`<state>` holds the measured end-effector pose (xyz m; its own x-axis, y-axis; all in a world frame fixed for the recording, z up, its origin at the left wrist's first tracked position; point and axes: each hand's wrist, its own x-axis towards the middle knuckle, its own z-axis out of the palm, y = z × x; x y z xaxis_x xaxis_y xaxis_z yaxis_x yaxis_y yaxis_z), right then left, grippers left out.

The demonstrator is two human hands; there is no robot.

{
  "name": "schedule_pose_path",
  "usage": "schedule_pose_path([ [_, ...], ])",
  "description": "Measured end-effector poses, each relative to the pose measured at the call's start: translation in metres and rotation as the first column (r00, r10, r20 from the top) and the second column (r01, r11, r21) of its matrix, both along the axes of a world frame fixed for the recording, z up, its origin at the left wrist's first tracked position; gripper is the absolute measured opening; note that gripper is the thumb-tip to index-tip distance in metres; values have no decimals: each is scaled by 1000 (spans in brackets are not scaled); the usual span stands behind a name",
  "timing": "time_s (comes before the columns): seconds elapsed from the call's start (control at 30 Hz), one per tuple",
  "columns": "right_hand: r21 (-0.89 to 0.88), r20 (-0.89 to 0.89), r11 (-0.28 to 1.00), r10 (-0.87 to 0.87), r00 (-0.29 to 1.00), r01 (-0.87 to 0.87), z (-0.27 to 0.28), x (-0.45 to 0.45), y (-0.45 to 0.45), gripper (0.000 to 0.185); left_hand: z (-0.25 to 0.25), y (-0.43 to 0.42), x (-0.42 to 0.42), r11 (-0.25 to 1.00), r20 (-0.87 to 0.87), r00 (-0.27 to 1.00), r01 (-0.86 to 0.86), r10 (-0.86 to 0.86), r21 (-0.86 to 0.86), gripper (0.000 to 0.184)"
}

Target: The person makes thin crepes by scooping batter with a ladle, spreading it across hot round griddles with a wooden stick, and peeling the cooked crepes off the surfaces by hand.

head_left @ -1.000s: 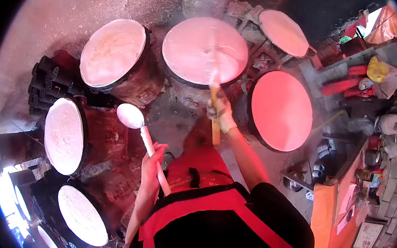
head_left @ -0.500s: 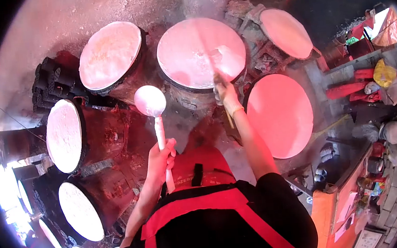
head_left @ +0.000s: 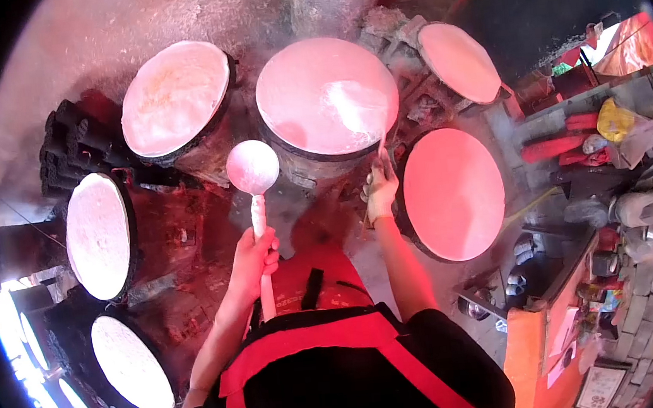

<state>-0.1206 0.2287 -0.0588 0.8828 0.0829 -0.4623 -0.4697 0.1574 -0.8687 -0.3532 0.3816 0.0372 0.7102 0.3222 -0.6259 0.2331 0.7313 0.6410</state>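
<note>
My left hand (head_left: 256,257) is closed around the long wrapped handle of a ladle (head_left: 253,168), whose round bowl points away from me. In my right hand (head_left: 380,191) is a thin stick-like tool (head_left: 383,144); its far end lies at the near right edge of the middle round griddle (head_left: 317,96), and its exact kind is unclear. A pale layer, apparently batter, covers that griddle, with a bright glossy patch on its right. Close by on the right is another coated griddle (head_left: 454,193).
More coated griddles stand around me, at the upper left (head_left: 176,99), left (head_left: 98,236), lower left (head_left: 132,365) and upper right (head_left: 459,62). Dark cylindrical briquettes (head_left: 77,144) are stacked behind the left ones. An orange counter (head_left: 528,357) stands at lower right. Steam hangs at the back.
My right hand has drawn back towards me and slightly right, bringing the tool from the middle griddle's surface to its near edge. The ladle stays in my left hand.
</note>
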Motion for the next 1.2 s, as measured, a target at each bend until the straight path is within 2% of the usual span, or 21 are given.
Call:
schedule_pose_path([
  [0.03,0,-11,995,-104,994,105,-2,-7,1,35,0,2,-2,1000,0,1000,15,-15,3,11],
  [0.1,10,-7,998,65,998,-65,-3,-14,11,34,-1,4,-2,999,-8,999,37,-37,2,11],
  [0.13,99,58,975,191,980,-196,-13,-6,10,33,-1,5,-2,999,-19,999,44,-44,-4,11],
  [0.23,-87,50,966,247,968,-242,-12,39,2,31,5,5,-1,997,-39,997,68,-70,-40,11],
  [0.3,10,21,990,141,990,-141,-4,63,-3,33,6,6,0,995,-42,995,93,-94,-34,12],
  [0.47,-120,-73,874,465,882,-471,39,18,-26,34,-10,18,22,986,-37,987,156,-153,62,14],
  [0.57,-44,-22,879,475,880,-475,36,-20,-60,33,-34,44,65,968,-35,981,194,-191,157,16],
  [0.67,-50,169,980,198,966,-192,-22,-37,-62,32,-58,63,123,921,3,969,234,-247,312,13],
  [0.73,38,32,992,117,993,-118,-12,-52,-40,34,-55,54,156,887,-14,955,280,-296,366,13],
  [0.83,92,-140,986,149,979,-136,-11,-69,-2,34,-99,32,191,935,-22,980,195,-198,295,14],
  [0.87,218,-124,957,220,968,-190,-27,-70,4,32,-102,21,200,953,-47,989,148,-140,263,11],
  [0.9,226,-167,950,257,952,-217,-23,-70,10,32,-97,13,204,968,-74,994,99,-84,232,7],
  [0.93,235,-210,941,293,933,-243,-17,-69,16,32,-92,17,203,998,26,998,64,-64,11,4],
  [0.97,279,-358,925,348,866,-256,-9,-64,17,32,-85,36,196,972,165,979,147,-116,-186,4],
  [1.0,204,-331,942,322,887,-266,15,-59,19,26,-66,62,183,899,308,941,251,-140,-359,5],
  [1.03,130,-304,955,293,906,-266,34,-53,15,20,-38,72,161,891,346,918,314,-196,-329,5],
  [1.07,224,-30,926,317,948,-303,17,-41,-3,20,-9,82,140,880,383,889,375,-251,-293,7],
  [1.1,180,42,955,233,972,-236,14,-20,-10,31,19,92,118,866,419,856,432,-304,-254,10],
  [1.13,91,14,989,113,994,-113,26,-10,-7,21,31,96,104,853,354,892,401,-281,-333,9],
  [1.17,-3,-6,1000,-10,1000,10,37,0,-4,29,35,100,90,838,283,924,360,-258,-410,10],
  [1.2,-165,143,984,97,985,-73,2,0,-9,34,32,106,78,854,209,936,345,-283,-389,10],
])
